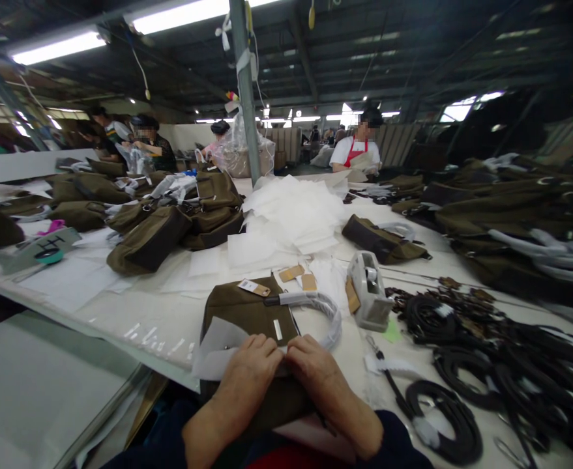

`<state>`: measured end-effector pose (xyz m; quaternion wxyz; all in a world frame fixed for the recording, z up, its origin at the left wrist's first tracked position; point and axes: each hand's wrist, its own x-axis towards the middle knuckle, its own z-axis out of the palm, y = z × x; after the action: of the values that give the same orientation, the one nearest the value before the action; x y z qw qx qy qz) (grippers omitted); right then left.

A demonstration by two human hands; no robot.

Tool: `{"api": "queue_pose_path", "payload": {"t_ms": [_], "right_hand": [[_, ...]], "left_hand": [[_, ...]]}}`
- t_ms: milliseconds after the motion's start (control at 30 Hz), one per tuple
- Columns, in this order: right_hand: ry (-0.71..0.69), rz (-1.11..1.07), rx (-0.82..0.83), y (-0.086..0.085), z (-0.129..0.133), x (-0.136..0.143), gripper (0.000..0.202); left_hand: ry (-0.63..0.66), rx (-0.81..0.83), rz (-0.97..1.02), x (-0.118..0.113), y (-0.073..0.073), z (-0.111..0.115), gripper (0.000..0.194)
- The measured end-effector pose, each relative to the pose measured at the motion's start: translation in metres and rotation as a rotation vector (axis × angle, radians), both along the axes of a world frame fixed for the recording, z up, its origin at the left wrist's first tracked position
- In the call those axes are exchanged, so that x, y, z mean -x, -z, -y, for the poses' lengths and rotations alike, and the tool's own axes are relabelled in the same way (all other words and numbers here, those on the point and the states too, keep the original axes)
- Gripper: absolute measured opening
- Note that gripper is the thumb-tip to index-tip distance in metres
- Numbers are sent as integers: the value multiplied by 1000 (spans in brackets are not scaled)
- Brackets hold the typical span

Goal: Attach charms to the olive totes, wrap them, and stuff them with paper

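Two hands at an olive bag

The white table (169, 332) bears the olive bag (235, 303) at its near edge; left hand (251, 361) and right hand (323, 371) meet on it, fingers bent; how firmly they grip, I cannot tell; a wrapped handle (334, 316) curves right, near the grey dispenser (367, 290); a tag (253, 287) lies on top.

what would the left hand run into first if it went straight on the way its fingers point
Probably the small white label on the olive handbag, just beyond the left hand's fingers; how high they are above the bag's surface is unclear.
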<state>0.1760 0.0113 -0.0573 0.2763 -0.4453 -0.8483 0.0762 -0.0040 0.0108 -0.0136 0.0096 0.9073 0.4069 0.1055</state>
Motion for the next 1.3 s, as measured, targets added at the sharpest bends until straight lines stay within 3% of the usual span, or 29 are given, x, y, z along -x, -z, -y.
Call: {"api": "queue_pose_path", "payload": {"t_ms": [133, 267, 400, 667, 933, 1300], "right_hand": [[61, -42, -52, -5, 14, -1, 12], [184, -186, -175, -9, 42, 1, 25], [191, -77, -240, 2, 58, 8, 28], [224, 79, -250, 10, 56, 11, 37], [230, 107, -183, 11, 55, 9, 42], [208, -92, -237, 19, 57, 6, 33]], "left_hand": [[-16, 64, 8, -1, 12, -2, 10], [-9, 68, 18, 0, 13, 1, 14], [-3, 101, 47, 0, 11, 1, 19], [5, 97, 39, 0, 10, 2, 14], [56, -5, 224, 3, 20, 0, 24], [269, -59, -46, 12, 28, 5, 20]]}}
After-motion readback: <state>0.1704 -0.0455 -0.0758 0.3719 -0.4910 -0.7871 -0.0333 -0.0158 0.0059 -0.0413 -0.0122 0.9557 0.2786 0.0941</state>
